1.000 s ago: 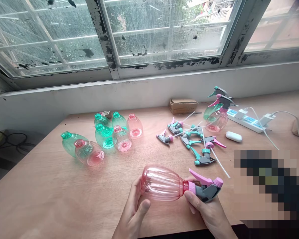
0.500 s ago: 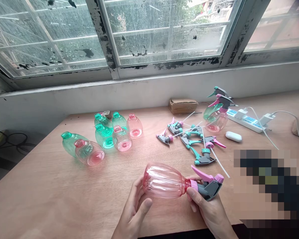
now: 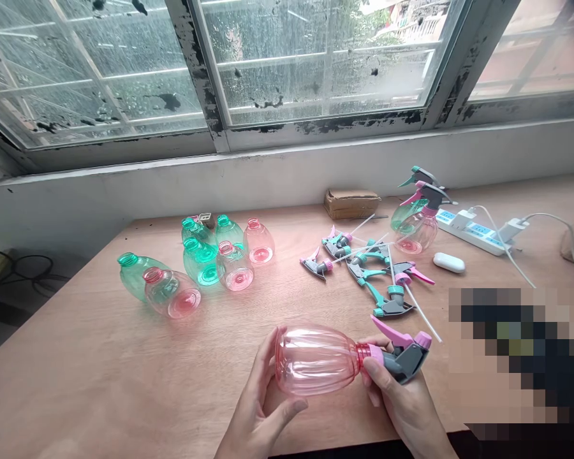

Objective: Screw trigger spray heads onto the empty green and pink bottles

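A clear pink spray bottle [image 3: 318, 360] lies on its side in the air over the near part of the table, its base to the left. Its grey-and-pink trigger head [image 3: 404, 357] sits on the neck, with the pink trigger upward. My right hand [image 3: 402, 395] pinches the pink collar between thumb and fingers. Around the base curves my left hand [image 3: 265, 401], its fingers against the far side and its thumb spread below. Part of its fingers are hidden behind the bottle.
Green and pink bottles without heads [image 3: 210, 255] form a group at left. Several loose trigger heads with white tubes [image 3: 373, 268] lie beyond my right hand. Two bottles with heads [image 3: 416, 229], a power strip [image 3: 473, 233], a white case [image 3: 448, 262] and a cardboard box [image 3: 351, 204] are behind.
The bottle's base has dipped slightly toward me and the bottle looks a little turned. My left thumb has moved right, nearer the bottle's underside. My right hand keeps its hold at the collar.
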A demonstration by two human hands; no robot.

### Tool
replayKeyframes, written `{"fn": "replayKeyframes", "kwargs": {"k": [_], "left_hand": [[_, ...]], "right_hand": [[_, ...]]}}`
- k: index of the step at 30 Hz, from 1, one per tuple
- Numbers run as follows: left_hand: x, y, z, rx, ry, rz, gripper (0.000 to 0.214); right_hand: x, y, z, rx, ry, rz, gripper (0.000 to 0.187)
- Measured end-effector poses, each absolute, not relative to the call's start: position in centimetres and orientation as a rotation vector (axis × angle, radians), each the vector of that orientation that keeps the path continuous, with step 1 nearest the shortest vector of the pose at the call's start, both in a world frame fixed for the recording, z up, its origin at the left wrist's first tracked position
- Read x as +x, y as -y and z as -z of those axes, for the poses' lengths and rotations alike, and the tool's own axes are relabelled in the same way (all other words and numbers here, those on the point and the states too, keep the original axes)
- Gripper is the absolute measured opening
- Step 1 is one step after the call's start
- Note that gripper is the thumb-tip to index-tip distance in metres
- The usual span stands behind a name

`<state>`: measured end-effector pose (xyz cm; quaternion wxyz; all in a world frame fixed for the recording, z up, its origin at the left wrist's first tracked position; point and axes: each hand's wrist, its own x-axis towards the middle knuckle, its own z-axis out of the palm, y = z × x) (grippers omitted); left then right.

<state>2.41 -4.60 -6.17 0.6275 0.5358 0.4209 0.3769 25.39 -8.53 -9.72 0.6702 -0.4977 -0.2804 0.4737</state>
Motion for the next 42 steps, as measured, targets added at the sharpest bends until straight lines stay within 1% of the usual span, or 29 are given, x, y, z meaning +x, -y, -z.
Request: {"fn": "replayKeyframes", "kwargs": {"k": [6, 15, 20, 26, 32, 36, 42], "left_hand": [[2.3, 4.7, 6.0, 1.257, -0.974, -0.882, 0.091], [2.6, 4.7, 5.5, 1.312, -1.090, -0.854, 0.083], [2.3, 5.0, 5.9, 1.264, -1.030, -0.824, 0.092], [2.0, 4.6, 6.4, 1.255, -1.001, -0.845, 0.082], [1.9, 5.0, 6.2, 1.260, -0.961, -0.794, 0.088], [1.8, 4.9, 6.6, 1.221, -0.906, -0.794, 0.096], [2.2, 4.8, 6.5, 1.237, -0.954, -0.792, 0.089]], "right_hand": [[25.3, 8.7, 9.7, -1.096, 0.647, -1.101, 0.041], [25.2, 8.7, 9.4, -1.071, 0.643, -1.114, 0.041], [25.3, 8.8, 9.4, -1.076, 0.645, -1.135, 0.040], [25.3, 8.8, 9.4, -1.083, 0.654, -1.128, 0.040], [25.4, 8.7, 9.3, -1.082, 0.677, -1.134, 0.038], [25.4, 8.9, 9.4, -1.104, 0.681, -1.142, 0.038], [25.4, 8.9, 9.5, -1.089, 0.685, -1.149, 0.036]]}}
